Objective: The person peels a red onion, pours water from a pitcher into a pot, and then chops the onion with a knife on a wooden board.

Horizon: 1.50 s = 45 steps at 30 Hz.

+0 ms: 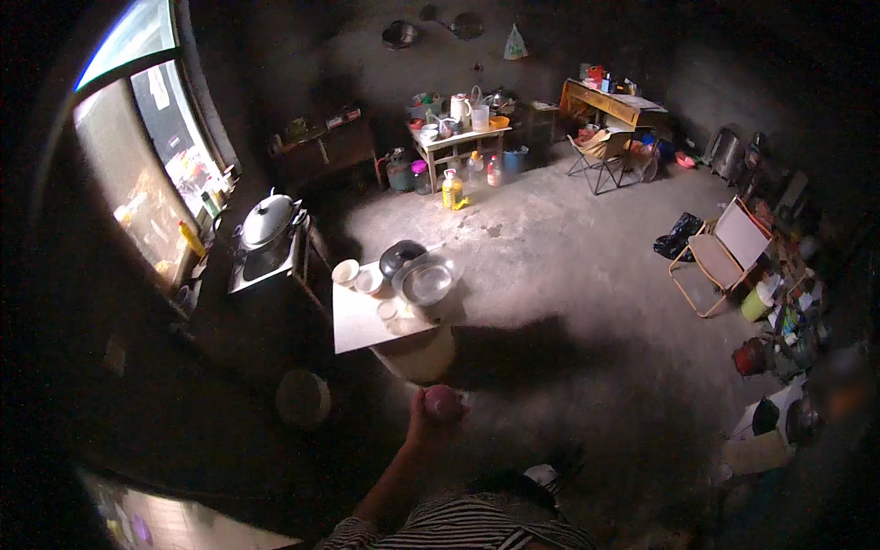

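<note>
My left hand reaches forward from a striped sleeve. Its fingers are closed round a round purple-pink thing, whose kind I cannot make out in the dim light. Just ahead of it stands a white-topped table. On that table are a clear bowl, a black rounded pot, two small pale bowls, one of them a white bowl, and a clear cup. My right hand does not show.
To the left, a lidded silver pot sits on a stove. A bucket stands on the dark floor. A crowded wooden table, an oil jug and a folding chair are farther off. Another chair stands right, beside clutter.
</note>
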Each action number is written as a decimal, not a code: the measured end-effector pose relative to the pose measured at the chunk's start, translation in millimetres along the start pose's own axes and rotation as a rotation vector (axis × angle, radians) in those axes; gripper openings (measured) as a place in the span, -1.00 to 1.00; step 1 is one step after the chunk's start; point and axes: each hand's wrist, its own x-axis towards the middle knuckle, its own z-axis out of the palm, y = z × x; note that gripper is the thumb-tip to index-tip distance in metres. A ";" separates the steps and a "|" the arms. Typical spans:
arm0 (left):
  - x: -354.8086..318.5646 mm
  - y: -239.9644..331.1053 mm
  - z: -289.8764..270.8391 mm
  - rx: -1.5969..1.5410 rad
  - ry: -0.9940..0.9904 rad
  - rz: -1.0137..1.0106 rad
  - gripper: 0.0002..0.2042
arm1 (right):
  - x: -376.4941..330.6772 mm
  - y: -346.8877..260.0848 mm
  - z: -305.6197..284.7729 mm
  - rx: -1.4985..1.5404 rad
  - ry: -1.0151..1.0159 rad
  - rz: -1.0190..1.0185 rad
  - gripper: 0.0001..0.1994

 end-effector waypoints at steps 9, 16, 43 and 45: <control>151.3 -27.3 119.3 -0.011 -0.171 -0.073 -0.24 | 193.1 -72.3 -30.8 -0.020 0.017 0.086 -0.86; 228.4 -45.6 243.2 -0.175 -0.018 0.048 -0.27 | 399.0 -189.7 -29.7 -0.030 -0.051 -0.106 -0.87; 677.0 220.4 393.9 -0.175 -0.003 0.162 -0.28 | 615.4 -583.4 153.7 -0.093 -0.073 -0.032 -0.90; 709.1 228.8 397.6 -0.210 -0.001 0.166 -0.28 | 647.9 -612.4 170.6 -0.104 -0.075 -0.050 -0.88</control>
